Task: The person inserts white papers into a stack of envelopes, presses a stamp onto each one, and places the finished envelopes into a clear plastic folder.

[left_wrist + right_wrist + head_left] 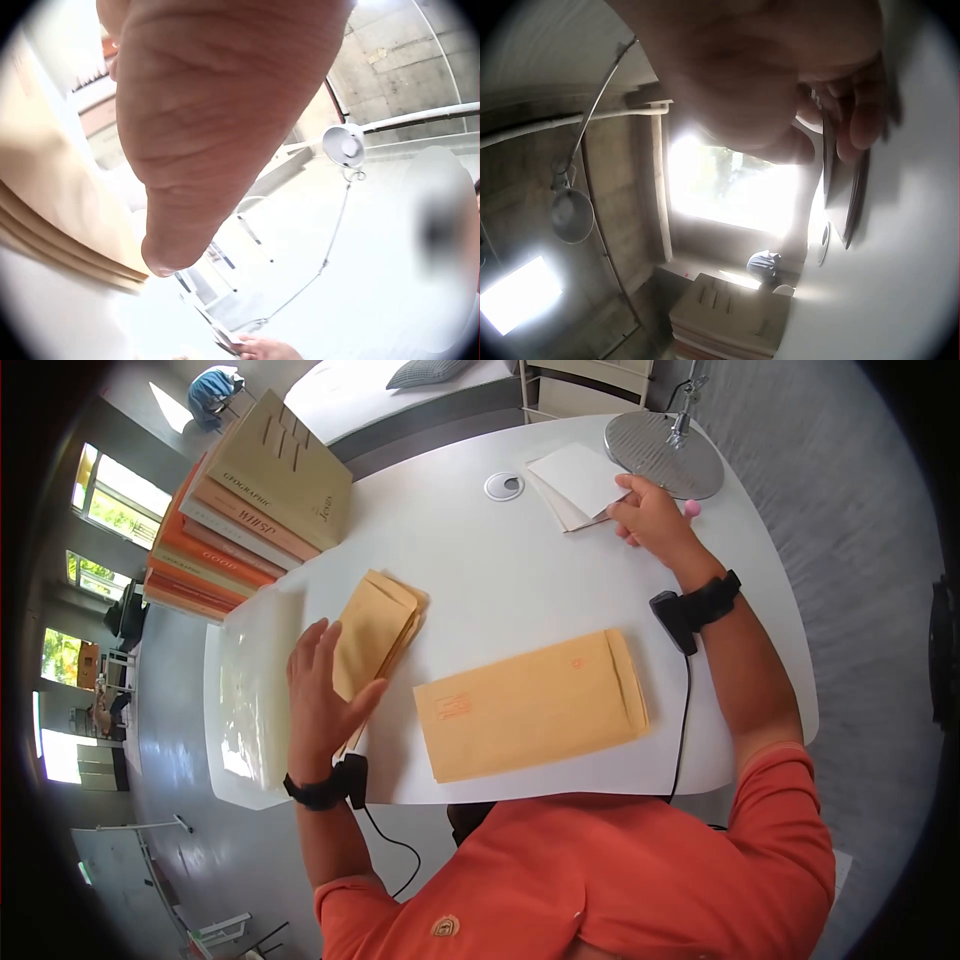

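Note:
At the back right of the table lie white folded sheets (578,482), stacked a little askew. My right hand (655,525) pinches the right edge of the upper sheet between thumb and fingers; in the right wrist view this sheet (829,154) stands raised from those under it. My left hand (325,695) is spread, fingers straight, at the near left side of a stack of brown paper envelopes (375,625). Its thumb overlaps the stack's edge in the head view. Another brown envelope (530,705) with red print lies flat in front of my body.
Several thick books (265,485) stand in a row at the back left. A clear plastic sheet (250,700) covers the table's left end. The round lamp base (660,452) is behind my right hand, and a small pink ball (692,508) is beside it. A cable (683,730) hangs from my right wrist.

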### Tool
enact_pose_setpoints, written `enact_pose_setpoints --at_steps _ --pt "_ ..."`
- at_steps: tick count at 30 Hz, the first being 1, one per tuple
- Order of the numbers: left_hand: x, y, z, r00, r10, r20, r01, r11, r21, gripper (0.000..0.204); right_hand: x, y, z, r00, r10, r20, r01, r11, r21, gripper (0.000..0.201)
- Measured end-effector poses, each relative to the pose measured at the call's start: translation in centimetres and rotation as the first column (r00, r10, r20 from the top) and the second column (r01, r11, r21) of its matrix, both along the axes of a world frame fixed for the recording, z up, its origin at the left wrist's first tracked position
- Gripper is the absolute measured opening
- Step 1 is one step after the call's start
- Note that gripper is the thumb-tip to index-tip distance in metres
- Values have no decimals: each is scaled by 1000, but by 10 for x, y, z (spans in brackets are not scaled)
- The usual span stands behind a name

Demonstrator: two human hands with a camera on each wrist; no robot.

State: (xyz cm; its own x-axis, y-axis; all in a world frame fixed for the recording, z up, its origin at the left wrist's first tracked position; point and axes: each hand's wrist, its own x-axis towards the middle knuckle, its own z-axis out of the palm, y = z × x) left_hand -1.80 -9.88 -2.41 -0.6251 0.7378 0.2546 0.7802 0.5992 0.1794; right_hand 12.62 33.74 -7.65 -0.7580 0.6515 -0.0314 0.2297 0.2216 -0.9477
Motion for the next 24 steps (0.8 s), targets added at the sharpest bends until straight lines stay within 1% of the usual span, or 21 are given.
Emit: enact_pose_setpoints --at_steps 1,2,4,5,6,7,8,9,10,11,13,15,17,19,20,22,23,24 --pt "11 8 8 995 -102 12 102 995 11 87 1 -2 2 998 4 66 -7 999 43 55" --pt "25 18 13 983 -177 53 175 984 28 89 1 -7 8 997 1 71 -5 999 49 55" --pt "46 40 24 931 -340 132 342 939 8 94 5 -13 27 974 85 208 -75 996 -56 53" --pt "54 50 24 897 -410 164 415 910 5 94 3 -10 20 973 83 214 -74 996 -49 53" --pt "61 59 24 896 -413 164 417 909 13 94 0 -5 7 993 76 86 -78 997 16 50" --pt "67 67 23 859 -462 220 476 879 -11 97 -1 -4 2 996 77 -45 -73 994 81 46" --pt "72 74 22 817 -506 275 534 845 -32 99 -1 -4 -2 996 75 -44 -71 994 85 46" --pt "74 80 18 796 -529 293 563 825 -39 102 -2 -6 -6 993 36 -108 -18 986 165 39" --pt "76 84 17 782 -526 334 571 819 -49 102 -2 -9 -6 984 3 -176 40 970 239 33" --pt "78 86 15 768 -520 375 580 813 -60 102 0 -9 -4 984 1 -179 42 970 238 33" --pt "80 88 11 758 -513 401 581 812 -59 102 4 -9 4 994 92 63 -95 995 44 23" --pt "82 86 6 749 -503 431 581 812 -61 102 6 -10 12 993 96 62 -100 994 51 20" --pt "85 83 2 763 -514 393 563 826 -14 102 5 -10 13 992 107 61 -111 992 63 18" --pt "87 83 1 760 -518 393 564 826 -2 101 4 -11 12 988 120 94 -122 993 9 18" --pt "88 82 1 755 -525 392 565 825 16 101 3 -11 12 988 122 90 -123 992 7 18" --pt "88 81 4 763 -524 379 552 833 38 101 1 -14 16 997 67 -47 -61 992 114 13" --pt "88 80 6 769 -523 368 540 839 64 101 1 -17 21 996 68 -51 -62 992 110 13" --pt "86 79 11 771 -520 368 540 840 58 101 4 -21 29 991 91 -99 -80 990 114 11"
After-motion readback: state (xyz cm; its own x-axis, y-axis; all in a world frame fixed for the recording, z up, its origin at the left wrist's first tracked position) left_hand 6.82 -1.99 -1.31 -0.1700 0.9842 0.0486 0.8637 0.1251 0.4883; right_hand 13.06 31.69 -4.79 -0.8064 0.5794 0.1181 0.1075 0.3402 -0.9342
